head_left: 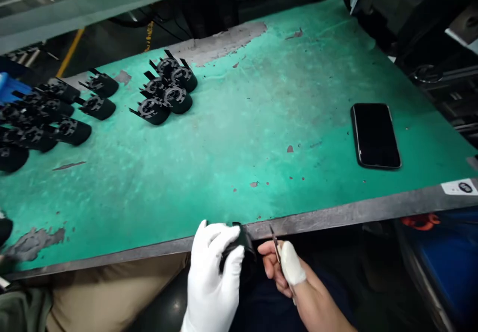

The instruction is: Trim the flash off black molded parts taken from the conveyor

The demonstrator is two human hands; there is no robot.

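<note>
At the table's front edge my left hand, in a white glove, is closed around a black plastic part. Much of that part is hidden behind the fingers and against the dark background. Just to its right, my right hand grips a thin pointed blade like a trimming knife, its tip directed up and away from me. A white cover wraps the right thumb; the other fingers are bare and curled. Blade and black part are apart.
Several black cylindrical parts with upright prongs form a cluster at the back, and more parts stand at the left. A phone lies on the worn green table at right. Another person's leg shows at lower left.
</note>
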